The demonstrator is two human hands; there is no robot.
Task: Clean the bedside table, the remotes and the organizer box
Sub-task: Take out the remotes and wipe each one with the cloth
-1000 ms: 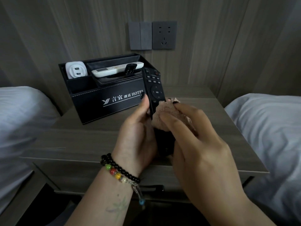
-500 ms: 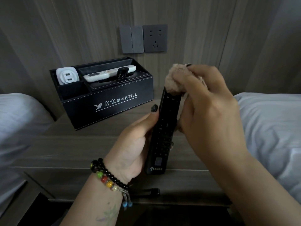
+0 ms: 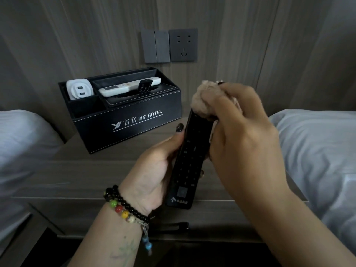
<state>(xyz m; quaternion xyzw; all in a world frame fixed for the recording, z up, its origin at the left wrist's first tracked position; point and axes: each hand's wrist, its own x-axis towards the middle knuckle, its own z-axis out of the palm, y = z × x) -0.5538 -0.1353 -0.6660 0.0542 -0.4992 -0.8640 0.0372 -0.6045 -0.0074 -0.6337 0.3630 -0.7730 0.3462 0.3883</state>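
Observation:
My left hand [image 3: 154, 170] grips a long black remote [image 3: 189, 162] by its lower half, upright above the wooden bedside table [image 3: 77, 170]. My right hand [image 3: 240, 135] holds a bunched tan cloth [image 3: 204, 99] pressed over the remote's top end. Behind, at the left, stands the black organizer box [image 3: 134, 122] with white hotel lettering. In it lie a white remote [image 3: 131, 86], a small black remote [image 3: 144, 86] and a white plug adapter [image 3: 80, 89].
A white bed [image 3: 19, 147] borders the table on the left and another bed [image 3: 317, 151] on the right. Grey switches [image 3: 155, 46] and a wall socket [image 3: 183, 45] sit on the wood-panelled wall behind. A drawer handle [image 3: 173, 226] shows below the table's front edge.
My right hand slid the cloth from the remote's middle up to its top end. The remote turned more upright in my left hand and the view shifted right.

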